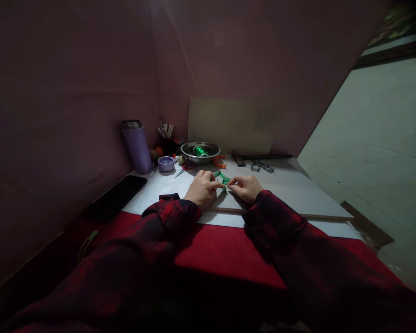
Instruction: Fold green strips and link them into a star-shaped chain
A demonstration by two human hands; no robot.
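Observation:
Both of my hands rest on a white board (pixel 291 194), in red plaid sleeves. My left hand (pixel 203 188) is closed, its fingertips pinching a strip of green ribbon (pixel 223 177). Just to its right, my right hand (pixel 247 187) pinches the same ribbon from the other side. The ribbon bends in small folds between and just beyond the two hands. What lies under the fingers is hidden.
Behind the hands stand a metal bowl (pixel 191 149) with a green ribbon spool (pixel 200 151), a purple tumbler (pixel 137 145), a small purple cup (pixel 166 163), scissors (pixel 182 170), orange ribbon (pixel 220 161) and metal clips (pixel 261 166). A black phone (pixel 116 196) lies at left. Red cloth (pixel 225 252) covers the near table.

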